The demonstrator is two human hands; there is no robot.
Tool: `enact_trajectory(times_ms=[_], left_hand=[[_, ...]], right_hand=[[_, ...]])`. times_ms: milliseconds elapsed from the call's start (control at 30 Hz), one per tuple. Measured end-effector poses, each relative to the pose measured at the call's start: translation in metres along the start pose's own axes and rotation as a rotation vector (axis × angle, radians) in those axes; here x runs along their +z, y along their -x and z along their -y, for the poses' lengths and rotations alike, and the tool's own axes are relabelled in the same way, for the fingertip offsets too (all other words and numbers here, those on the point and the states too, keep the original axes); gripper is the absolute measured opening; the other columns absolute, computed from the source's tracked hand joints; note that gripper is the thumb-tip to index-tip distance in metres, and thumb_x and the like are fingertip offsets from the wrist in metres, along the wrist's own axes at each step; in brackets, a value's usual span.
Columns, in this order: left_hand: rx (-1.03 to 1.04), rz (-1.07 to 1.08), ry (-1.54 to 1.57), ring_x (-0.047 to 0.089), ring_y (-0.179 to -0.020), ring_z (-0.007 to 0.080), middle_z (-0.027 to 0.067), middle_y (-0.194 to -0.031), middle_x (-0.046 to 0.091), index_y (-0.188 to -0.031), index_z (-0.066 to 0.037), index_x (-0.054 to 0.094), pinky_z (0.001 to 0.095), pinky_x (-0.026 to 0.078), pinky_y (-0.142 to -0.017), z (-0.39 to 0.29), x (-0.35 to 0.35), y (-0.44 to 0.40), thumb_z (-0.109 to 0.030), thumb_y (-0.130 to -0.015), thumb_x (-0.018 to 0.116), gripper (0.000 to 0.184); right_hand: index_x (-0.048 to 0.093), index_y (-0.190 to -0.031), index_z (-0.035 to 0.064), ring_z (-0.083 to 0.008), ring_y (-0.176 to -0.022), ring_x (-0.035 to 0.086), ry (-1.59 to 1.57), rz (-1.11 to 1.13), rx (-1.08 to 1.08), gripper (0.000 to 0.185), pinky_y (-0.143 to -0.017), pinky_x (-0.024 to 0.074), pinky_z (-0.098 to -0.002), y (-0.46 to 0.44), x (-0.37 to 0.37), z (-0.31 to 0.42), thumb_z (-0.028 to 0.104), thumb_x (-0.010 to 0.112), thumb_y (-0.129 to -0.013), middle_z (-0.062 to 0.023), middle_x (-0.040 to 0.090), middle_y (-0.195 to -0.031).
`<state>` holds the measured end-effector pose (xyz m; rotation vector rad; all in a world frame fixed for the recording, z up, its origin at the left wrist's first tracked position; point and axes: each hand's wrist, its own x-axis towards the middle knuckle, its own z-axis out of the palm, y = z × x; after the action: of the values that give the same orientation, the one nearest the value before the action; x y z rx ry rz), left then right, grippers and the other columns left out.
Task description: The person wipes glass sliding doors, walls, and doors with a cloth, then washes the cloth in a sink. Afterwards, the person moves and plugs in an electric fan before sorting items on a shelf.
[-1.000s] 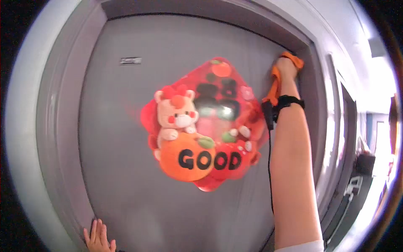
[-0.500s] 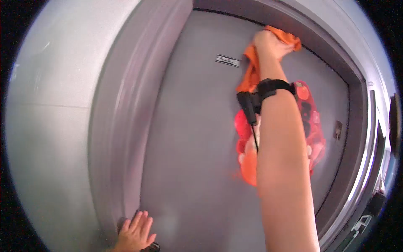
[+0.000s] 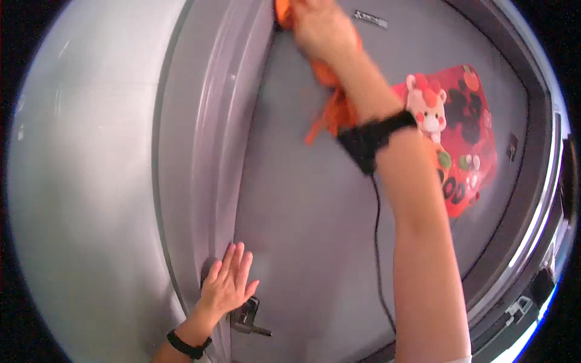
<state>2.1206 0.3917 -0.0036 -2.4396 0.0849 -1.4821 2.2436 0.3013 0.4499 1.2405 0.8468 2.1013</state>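
Up at the top of the grey door (image 3: 302, 212), my right hand (image 3: 324, 30) presses an orange cloth (image 3: 340, 112) against the corner by the left frame. Part of the cloth dangles below the wrist, and the hand is slightly blurred. My left hand (image 3: 227, 287) lies flat on the door's left edge and frame, fingers spread, just above the dark door handle (image 3: 247, 317). A black strap with a small device and a cable (image 3: 378, 242) is on my right wrist. My left wrist wears a black band (image 3: 187, 346).
A red sticker with a cartoon animal (image 3: 431, 115) is on the door's right half, partly behind my right forearm. A small label (image 3: 370, 19) is near the top. The purple-grey door frame (image 3: 200, 151) borders a pale wall (image 3: 91, 181).
My right hand has swept the orange cloth leftward along the door's top to the left corner. The view has shifted, so the left hand and the door handle show more fully.
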Motion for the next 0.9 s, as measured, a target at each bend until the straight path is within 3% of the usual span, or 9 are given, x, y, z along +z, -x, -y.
enact_trajectory(times_ms=[33, 133, 267, 467, 533, 567, 700, 767, 900], left_hand=[[0.009, 0.004, 0.013, 0.042, -0.129, 0.028, 0.0181, -0.14, 0.042, -0.136, 0.0, 0.036, 0.0437, 0.014, -0.108, 0.001, -0.001, 0.0, -0.039, -0.085, 0.053, 0.067], [0.024, -0.045, 0.039, 0.043, -0.128, 0.028, 0.0177, -0.135, 0.047, -0.138, -0.002, 0.035, 0.0438, 0.008, -0.113, 0.004, 0.0, 0.0, -0.042, -0.087, 0.05, 0.067], [0.022, -0.001, 0.148, 0.052, -0.115, 0.03, 0.0157, -0.118, 0.056, -0.137, -0.002, 0.036, 0.0446, 0.018, -0.109, 0.005, 0.006, 0.008, -0.042, -0.086, 0.052, 0.067], [0.037, -0.051, 0.127, 0.042, -0.129, 0.0281, 0.0172, -0.137, 0.045, -0.138, -0.003, 0.034, 0.0444, 0.013, -0.11, 0.006, 0.002, 0.001, -0.041, -0.086, 0.052, 0.067], [0.028, -0.041, 0.097, 0.04, -0.131, 0.0277, 0.0173, -0.14, 0.042, -0.139, -0.003, 0.033, 0.0444, 0.009, -0.112, 0.005, 0.005, 0.003, -0.042, -0.086, 0.051, 0.068], [0.027, -0.043, 0.094, 0.04, -0.131, 0.0277, 0.0173, -0.14, 0.042, -0.139, -0.003, 0.033, 0.0444, 0.009, -0.112, 0.005, 0.007, 0.003, -0.042, -0.086, 0.051, 0.068], [-0.021, -0.011, 0.138, 0.035, -0.134, 0.0274, 0.0146, -0.146, 0.035, -0.138, -0.003, 0.032, 0.0507, 0.014, -0.109, 0.001, 0.011, 0.008, -0.038, -0.084, 0.055, 0.068], [-0.045, -0.027, 0.122, 0.035, -0.134, 0.0273, 0.0142, -0.146, 0.035, -0.138, -0.004, 0.032, 0.0508, 0.015, -0.108, 0.003, 0.012, 0.005, -0.038, -0.084, 0.055, 0.068], [-0.008, -0.044, 0.156, 0.042, -0.129, 0.0282, 0.0145, -0.14, 0.042, -0.134, -0.003, 0.037, 0.0486, 0.018, -0.109, 0.004, 0.003, 0.002, -0.034, -0.086, 0.054, 0.06]], right_hand=[[0.059, -0.114, -0.0008, -0.029, -0.127, 0.042, -0.423, 0.077, 0.269, 0.039, -0.104, 0.0356, -0.0367, 0.021, -0.014, 0.035, 0.018, 0.049, -0.081, -0.0154, 0.044, -0.138], [0.05, -0.128, -0.0027, -0.0296, -0.137, 0.028, -0.657, 0.14, 0.179, 0.05, -0.107, 0.0333, -0.0345, 0.13, -0.081, 0.14, 0.017, 0.05, -0.081, -0.0162, 0.039, -0.142], [0.043, -0.133, -0.0018, -0.0265, -0.137, 0.029, -0.766, 0.404, -0.459, 0.057, -0.113, 0.0236, -0.0379, 0.237, -0.172, 0.198, 0.019, 0.05, -0.08, -0.0144, 0.034, -0.146], [0.055, -0.122, 0.0067, -0.0302, -0.125, 0.043, -0.566, 0.128, -0.201, 0.045, -0.103, 0.0381, -0.0449, 0.195, -0.102, 0.056, 0.012, 0.053, -0.078, -0.0132, 0.05, -0.13], [0.059, -0.116, 0.0109, -0.0284, -0.113, 0.052, -0.234, 0.52, 0.091, 0.038, -0.087, 0.0472, -0.0462, 0.147, -0.094, -0.023, 0.013, 0.054, -0.078, -0.0105, 0.056, -0.12], [0.059, -0.113, 0.0086, -0.0284, -0.111, 0.053, -0.293, 0.337, 0.306, 0.034, -0.084, 0.0482, -0.0454, 0.148, -0.071, -0.064, 0.014, 0.053, -0.079, -0.0113, 0.057, -0.117], [0.059, -0.115, 0.0003, -0.033, -0.126, 0.041, 0.307, 0.435, 0.441, 0.037, -0.104, 0.0347, -0.0408, 0.2, -0.043, -0.221, 0.023, 0.047, -0.089, -0.0192, 0.046, -0.133], [0.064, -0.104, 0.0023, -0.0344, -0.116, 0.048, 0.32, -0.032, 0.614, 0.031, -0.097, 0.0395, -0.0433, 0.262, 0.026, -0.277, 0.022, 0.047, -0.088, -0.0186, 0.055, -0.121], [0.063, -0.096, 0.0032, -0.0317, -0.093, 0.055, 0.254, 0.343, 0.311, 0.022, -0.081, 0.0453, -0.0439, 0.215, -0.061, -0.091, 0.015, 0.05, -0.082, -0.0147, 0.062, -0.095]])
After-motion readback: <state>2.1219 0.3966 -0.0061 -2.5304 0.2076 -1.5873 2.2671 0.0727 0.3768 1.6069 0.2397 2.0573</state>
